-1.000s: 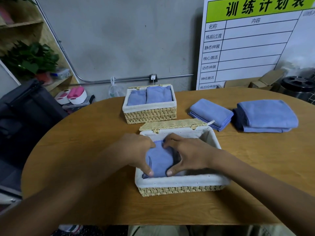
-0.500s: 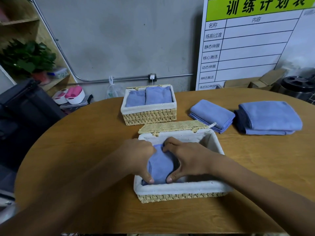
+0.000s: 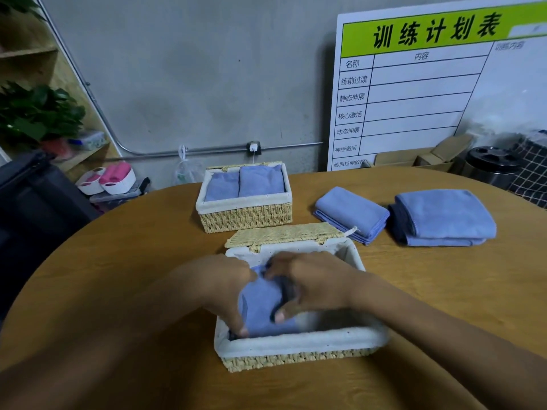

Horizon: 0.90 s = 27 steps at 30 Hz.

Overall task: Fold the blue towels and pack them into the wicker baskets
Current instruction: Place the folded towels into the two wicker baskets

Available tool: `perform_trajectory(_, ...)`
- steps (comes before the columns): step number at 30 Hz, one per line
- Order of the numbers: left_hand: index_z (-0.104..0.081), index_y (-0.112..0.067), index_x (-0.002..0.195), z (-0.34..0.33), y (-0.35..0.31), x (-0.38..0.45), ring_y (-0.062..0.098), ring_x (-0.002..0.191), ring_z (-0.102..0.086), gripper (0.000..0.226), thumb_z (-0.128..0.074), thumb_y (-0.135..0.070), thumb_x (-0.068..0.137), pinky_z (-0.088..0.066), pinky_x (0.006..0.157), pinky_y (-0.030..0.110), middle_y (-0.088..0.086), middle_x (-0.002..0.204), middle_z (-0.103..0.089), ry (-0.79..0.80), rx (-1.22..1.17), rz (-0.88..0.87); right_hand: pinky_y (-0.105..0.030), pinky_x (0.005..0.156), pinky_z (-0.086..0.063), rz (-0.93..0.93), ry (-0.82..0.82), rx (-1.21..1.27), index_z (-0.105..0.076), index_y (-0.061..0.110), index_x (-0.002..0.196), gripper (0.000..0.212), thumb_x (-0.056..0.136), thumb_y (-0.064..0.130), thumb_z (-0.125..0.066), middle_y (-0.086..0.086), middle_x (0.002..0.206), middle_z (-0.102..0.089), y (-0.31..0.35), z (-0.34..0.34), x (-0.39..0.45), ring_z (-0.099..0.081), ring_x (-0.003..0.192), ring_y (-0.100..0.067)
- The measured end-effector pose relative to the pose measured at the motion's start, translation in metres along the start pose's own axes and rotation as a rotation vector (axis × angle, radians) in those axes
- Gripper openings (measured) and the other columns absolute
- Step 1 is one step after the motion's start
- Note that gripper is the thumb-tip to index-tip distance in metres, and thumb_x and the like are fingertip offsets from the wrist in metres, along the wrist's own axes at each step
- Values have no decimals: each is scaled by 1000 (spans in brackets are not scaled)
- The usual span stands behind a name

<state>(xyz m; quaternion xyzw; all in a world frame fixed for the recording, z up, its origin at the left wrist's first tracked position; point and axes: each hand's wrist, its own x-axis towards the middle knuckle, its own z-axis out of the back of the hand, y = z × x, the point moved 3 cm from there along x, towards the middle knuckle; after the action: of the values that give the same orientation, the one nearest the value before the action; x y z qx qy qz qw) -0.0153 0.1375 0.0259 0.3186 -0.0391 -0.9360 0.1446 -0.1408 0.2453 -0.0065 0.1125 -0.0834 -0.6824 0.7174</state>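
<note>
Both forearms bare, no sleeves; hands [image 3: 225,288] ungloved

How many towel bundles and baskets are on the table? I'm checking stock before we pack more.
Wicker baskets: 2, the far basket and the near basket.
Towel bundles in the far basket: 2.
Towel in the near basket: 1, held by the left hand and right hand.
Towel piles loose on the table: 2.
Total: 7.

Grey concrete wall [image 3: 183,69] w/ metal conduit [image 3: 207,149] & a plugged-in socket [image 3: 253,147]. Wood shelf [image 3: 26,51] at left, plant [image 3: 35,113] on it. White chart board [image 3: 429,93] leans at right. Round wood table [image 3: 118,261] in front. Dim, flat light.
</note>
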Motion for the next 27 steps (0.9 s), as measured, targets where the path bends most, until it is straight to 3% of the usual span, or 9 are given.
perform_trajectory(3,-59,-32,132,39,13,-8,13,100,-68,52,-72,-52,86,-53,93,39,-10,124,-66,-77,-200,-34,-27,76,-52,-20,-248,335,-72,21,109,35,80,40,-81,9,106,-72,-26,46,-7,-65,90,-4)
perform_trajectory(5,-69,-33,115,73,17,-9,10,78,-72,25,-65,-43,92,-56,83,34,-11,103,-73,-276,-343,-14,-28,77,-53,-126,-480,331,-74,21,95,13,85,28,-78,11,93,-73,-67,77,-16,-64,80,0)
perform_trajectory(7,-73,-34,99,104,13,3,5,74,-69,15,-61,-40,94,-53,77,28,-11,87,-74,-526,-386,-10,-34,79,-53,-283,-610,211,-74,18,93,4,90,20,-72,8,88,-72,-118,95,-21,-61,73,-4)
perform_trajectory(11,-71,-31,87,135,-12,74,-1,67,-63,13,-60,-29,94,-51,72,24,-10,82,-75,-607,-544,-103,-28,86,-46,-601,-430,43,-68,8,117,27,93,20,-66,-13,110,-70,-217,90,-11,-64,103,-29)
perform_trajectory(14,-70,-32,90,134,-23,136,13,88,-64,10,-60,-31,90,-54,83,33,-10,92,-70,-582,-458,-84,-36,98,-45,-744,-214,23,-53,5,135,57,91,37,-69,-17,131,-60,-255,65,3,-55,122,-35)
perform_trajectory(17,-67,-27,93,122,-25,174,16,88,-60,7,-64,-33,92,-50,79,31,-13,83,-60,-523,-484,-61,-42,102,-44,-802,-126,107,-48,4,137,77,83,52,-73,-17,140,-53,-275,43,16,-50,127,-35)
perform_trajectory(19,-63,-23,99,116,-22,190,18,90,-60,13,-64,-35,94,-49,82,35,-10,89,-61,-498,-515,-54,-39,95,-47,-813,-75,159,-52,3,131,77,80,56,-76,-18,134,-56,-283,42,22,-54,120,-33)
perform_trajectory(22,-54,-19,123,113,-23,204,23,103,-59,32,-60,-36,97,-48,88,37,3,118,-62,-452,-538,-60,-29,57,-41,-849,0,294,-56,7,86,55,75,56,-80,-13,92,-56,-284,47,22,-54,74,-22)
perform_trajectory(27,-17,-28,157,110,-28,209,30,125,-53,71,-55,-46,99,-44,96,35,11,148,-48,-434,-596,-36,-29,62,-44,-805,-170,607,-69,0,101,47,75,35,-86,-12,97,-68,-276,56,9,-60,78,-22)
